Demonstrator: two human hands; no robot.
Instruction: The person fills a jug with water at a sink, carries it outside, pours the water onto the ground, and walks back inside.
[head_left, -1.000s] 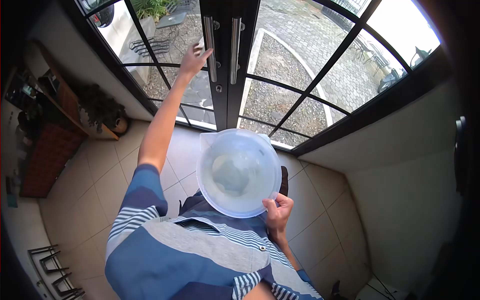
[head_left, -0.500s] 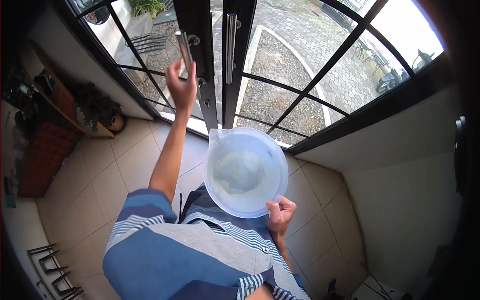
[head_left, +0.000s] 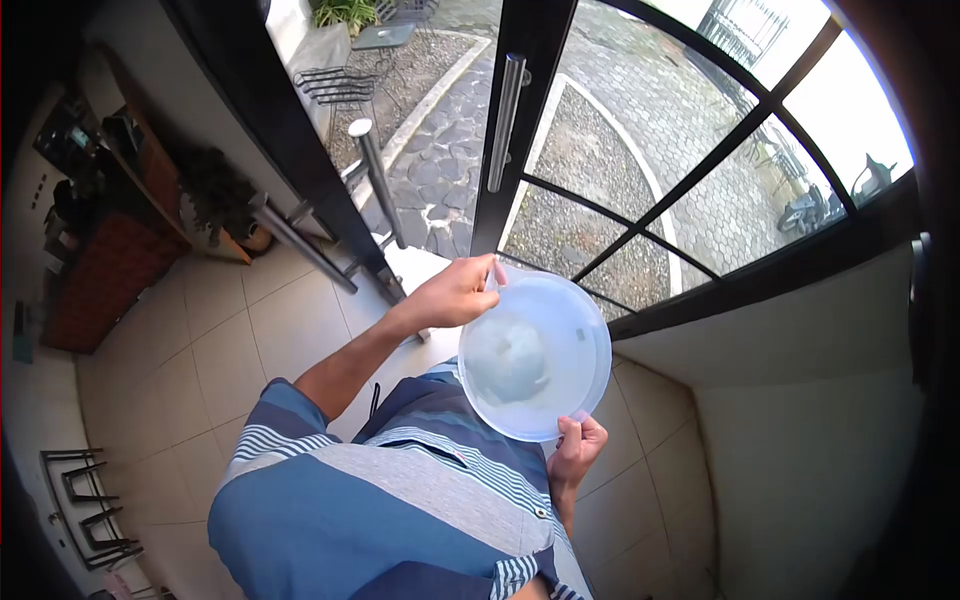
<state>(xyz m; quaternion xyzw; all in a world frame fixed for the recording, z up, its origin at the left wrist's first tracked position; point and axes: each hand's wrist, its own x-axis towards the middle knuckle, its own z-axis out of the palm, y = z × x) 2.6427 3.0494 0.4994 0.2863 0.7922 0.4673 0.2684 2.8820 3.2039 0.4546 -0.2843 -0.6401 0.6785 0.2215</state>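
In front of my body is a translucent plastic mixing bowl (head_left: 570, 340) with what looks like clear liquid inside; a pale patch shows toward its left side. My right hand (head_left: 578, 448) is closed around the grip at the bowl's near right edge. At the far left edge, by the spout, my left hand (head_left: 455, 292) pinches the rim. Its fingertips are partly hidden. Beyond that hand stands the left door leaf (head_left: 300, 130), swung inward, with metal bar handles (head_left: 380, 180) on both faces.
The right door leaf (head_left: 530, 130) stays closed, with a vertical bar handle (head_left: 507, 120). Through the doorway are a stone path (head_left: 435, 160), a gravel bed (head_left: 590, 180) and a wire chair (head_left: 345, 85). A cabinet (head_left: 110, 270) and potted plant (head_left: 215, 195) stand at left on the tiled floor (head_left: 215, 345).
My left hand has left the door handle and taken hold of the bowl's rim. The left door leaf has swung inward to the left. My right hand keeps its grip.
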